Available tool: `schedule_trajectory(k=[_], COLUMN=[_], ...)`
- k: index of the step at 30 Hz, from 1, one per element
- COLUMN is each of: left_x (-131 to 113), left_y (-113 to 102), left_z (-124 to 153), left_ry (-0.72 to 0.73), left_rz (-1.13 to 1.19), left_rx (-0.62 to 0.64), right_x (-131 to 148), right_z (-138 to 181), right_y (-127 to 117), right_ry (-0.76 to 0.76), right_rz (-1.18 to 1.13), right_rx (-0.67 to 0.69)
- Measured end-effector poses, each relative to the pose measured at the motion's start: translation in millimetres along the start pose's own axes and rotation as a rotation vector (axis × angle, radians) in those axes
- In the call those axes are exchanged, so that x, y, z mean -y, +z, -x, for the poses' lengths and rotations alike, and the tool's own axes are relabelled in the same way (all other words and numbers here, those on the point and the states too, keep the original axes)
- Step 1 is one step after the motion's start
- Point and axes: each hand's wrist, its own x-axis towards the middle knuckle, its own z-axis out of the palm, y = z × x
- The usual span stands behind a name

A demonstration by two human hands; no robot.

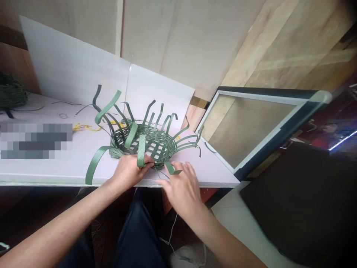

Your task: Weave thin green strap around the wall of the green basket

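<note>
A half-woven green strap basket point(150, 143) lies on the white table point(55, 167), with several loose strap ends curling up and outward around its rim. My left hand point(129, 169) is closed on one upright green strap point(141, 150) at the basket's near side, pinching it against the weave. My right hand point(181, 186) rests by the table's front edge just right of it, fingers spread, touching a short bent strap end point(173, 169).
A framed glass panel point(251, 126) leans at the table's right end. White boards stand behind the basket. A pile of green strap point(11, 95) sits far left, yellow scraps point(86, 127) lie behind the basket. A dark surface point(301, 201) fills the lower right.
</note>
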Motion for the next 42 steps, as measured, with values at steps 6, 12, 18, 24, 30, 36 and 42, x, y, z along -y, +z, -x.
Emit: schedule_trajectory(k=[6, 12, 18, 24, 30, 36, 42], left_x=[-1, 4, 7, -18, -42, -42, -38], left_y=[-1, -3, -5, 0, 15, 8, -3], left_z=[1, -2, 22, 63, 28, -13, -21], left_ry=[0.014, -0.001, 0.130, 0.104, 0.134, -0.035, 0.017], left_rz=[-0.003, 0.008, 0.013, -0.003, -0.061, -0.264, -0.207], left_rx=[-0.013, 0.020, -0.056, -0.261, -0.184, 0.204, 0.233], right_x=[0, -24, -29, -26, -25, -29, -35], right_z=[-8, -13, -23, -24, -24, -24, -18], right_y=[34, 52, 67, 68, 63, 60, 46], right_ry=[0.037, 0.050, 0.084, 0.119, 0.123, 0.072, -0.016], right_rz=[-0.061, -0.499, -0.781, -0.863, -0.827, -0.824, -0.424], right_rx=[-0.042, -0.108, -0.175, -0.185, -0.170, -0.128, -0.151])
